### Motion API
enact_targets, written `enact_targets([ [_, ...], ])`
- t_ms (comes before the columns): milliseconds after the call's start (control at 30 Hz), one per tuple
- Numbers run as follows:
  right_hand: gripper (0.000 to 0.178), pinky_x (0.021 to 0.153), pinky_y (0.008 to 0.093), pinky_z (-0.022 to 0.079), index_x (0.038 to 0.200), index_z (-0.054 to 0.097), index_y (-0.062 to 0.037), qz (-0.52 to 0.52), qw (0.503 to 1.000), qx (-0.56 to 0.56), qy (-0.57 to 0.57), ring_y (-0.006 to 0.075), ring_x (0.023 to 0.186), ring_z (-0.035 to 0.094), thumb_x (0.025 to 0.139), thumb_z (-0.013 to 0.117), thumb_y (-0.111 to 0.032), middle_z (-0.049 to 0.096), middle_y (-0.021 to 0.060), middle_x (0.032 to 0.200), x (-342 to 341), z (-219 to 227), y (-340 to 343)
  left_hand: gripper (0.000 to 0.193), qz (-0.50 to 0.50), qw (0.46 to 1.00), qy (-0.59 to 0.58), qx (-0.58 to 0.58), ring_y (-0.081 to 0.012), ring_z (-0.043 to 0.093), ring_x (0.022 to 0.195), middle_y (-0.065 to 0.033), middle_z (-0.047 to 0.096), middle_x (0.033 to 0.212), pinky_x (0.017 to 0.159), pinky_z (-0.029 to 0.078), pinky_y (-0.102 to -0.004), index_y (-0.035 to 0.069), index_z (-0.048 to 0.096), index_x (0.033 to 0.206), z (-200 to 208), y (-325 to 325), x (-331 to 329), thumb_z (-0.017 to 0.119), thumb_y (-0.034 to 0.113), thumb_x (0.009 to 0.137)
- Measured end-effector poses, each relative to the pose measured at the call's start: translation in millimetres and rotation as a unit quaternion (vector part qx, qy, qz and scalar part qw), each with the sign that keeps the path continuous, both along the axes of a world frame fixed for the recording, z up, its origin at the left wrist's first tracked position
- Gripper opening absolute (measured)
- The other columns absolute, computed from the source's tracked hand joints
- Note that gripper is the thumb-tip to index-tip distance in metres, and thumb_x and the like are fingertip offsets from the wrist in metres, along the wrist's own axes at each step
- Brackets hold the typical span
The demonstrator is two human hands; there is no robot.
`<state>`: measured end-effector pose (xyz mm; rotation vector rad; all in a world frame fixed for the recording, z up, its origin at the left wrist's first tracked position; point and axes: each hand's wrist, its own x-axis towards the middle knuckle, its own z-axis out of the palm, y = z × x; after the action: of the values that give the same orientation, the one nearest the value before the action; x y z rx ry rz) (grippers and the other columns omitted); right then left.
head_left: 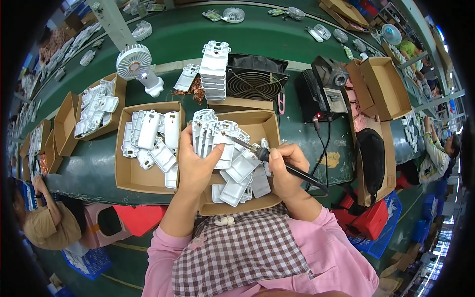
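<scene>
My left hand [194, 166] is closed around several white plastic housings [204, 133], held fanned out over a cardboard box. In my right hand [289, 166] is a soldering iron [262, 154] with a black handle. Its metal tip points left and reaches the upper end of the held housings; whether it touches them I cannot tell. Below both hands, more white housings [234, 189] lie loose in the cardboard box [269, 121]. To the left, a second box [129, 175] holds further white housings [149, 129].
A stack of white housings [214, 74] stands beside a black fan [257, 79]. The black soldering station [309, 96], its cables hanging down, is at right. A white handheld fan [134, 63] stands at back left. Beyond runs a green conveyor [183, 32]. Other people sit at both sides.
</scene>
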<state>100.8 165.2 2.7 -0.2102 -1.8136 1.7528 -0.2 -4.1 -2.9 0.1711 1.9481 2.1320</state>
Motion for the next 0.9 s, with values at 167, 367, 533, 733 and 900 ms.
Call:
enact_targets([
  [167,0.013,0.053,0.0212,0.041,0.080,0.054,-0.0007,-0.004,1.000,0.005,-0.001,0.0044,0.060,0.050,0.088,0.063,-0.006,0.059,0.0024,0.069,-0.4,0.2,0.1,0.064,0.001,1.000,-0.007,0.012,-0.0160,0.058,0.103,-0.0130,0.057,0.116,0.087,0.048,-0.0281,-0.005,0.037,0.130,-1.8,0.6,0.1,0.071,-0.001,0.076],
  [367,0.012,0.053,0.0213,0.041,0.081,0.055,-0.0007,-0.002,1.000,-0.014,-0.001,0.0043,0.060,0.049,0.088,0.063,-0.005,0.058,0.0018,0.069,0.7,0.6,-1.4,0.064,0.002,1.000,0.000,-0.005,-0.0166,0.058,0.103,-0.0135,0.057,0.116,0.088,0.048,-0.0288,-0.005,0.037,0.130,-2.4,-0.2,-0.4,0.071,-0.002,0.076],
  [533,0.011,0.053,0.0209,0.040,0.081,0.055,-0.0002,-0.019,0.999,-0.013,0.026,0.0040,0.060,0.049,0.088,0.063,-0.004,0.059,0.0020,0.071,0.3,-2.8,0.4,0.064,0.000,1.000,-0.003,-0.001,-0.0163,0.058,0.102,-0.0135,0.057,0.116,0.087,0.048,-0.0285,-0.005,0.038,0.129,-1.1,0.1,-0.6,0.072,-0.001,0.075],
  [733,0.011,0.054,0.0208,0.040,0.081,0.055,-0.0005,-0.011,1.000,-0.027,0.006,0.0037,0.061,0.048,0.088,0.063,-0.004,0.059,0.0016,0.071,1.2,-3.1,0.2,0.063,-0.001,1.000,0.002,-0.017,-0.0154,0.059,0.100,-0.0126,0.058,0.114,0.085,0.049,-0.0275,-0.005,0.038,0.129,1.9,1.3,0.2,0.071,-0.001,0.076],
  [900,0.013,0.053,0.0209,0.041,0.082,0.055,-0.0003,0.001,1.000,-0.020,0.006,0.0038,0.061,0.050,0.088,0.064,-0.006,0.060,0.0022,0.071,0.0,-1.3,-0.4,0.062,-0.008,1.000,0.009,-0.024,-0.0142,0.060,0.097,-0.0114,0.059,0.111,0.083,0.049,-0.0267,-0.004,0.038,0.129,6.5,3.0,2.3,0.071,-0.001,0.076],
])
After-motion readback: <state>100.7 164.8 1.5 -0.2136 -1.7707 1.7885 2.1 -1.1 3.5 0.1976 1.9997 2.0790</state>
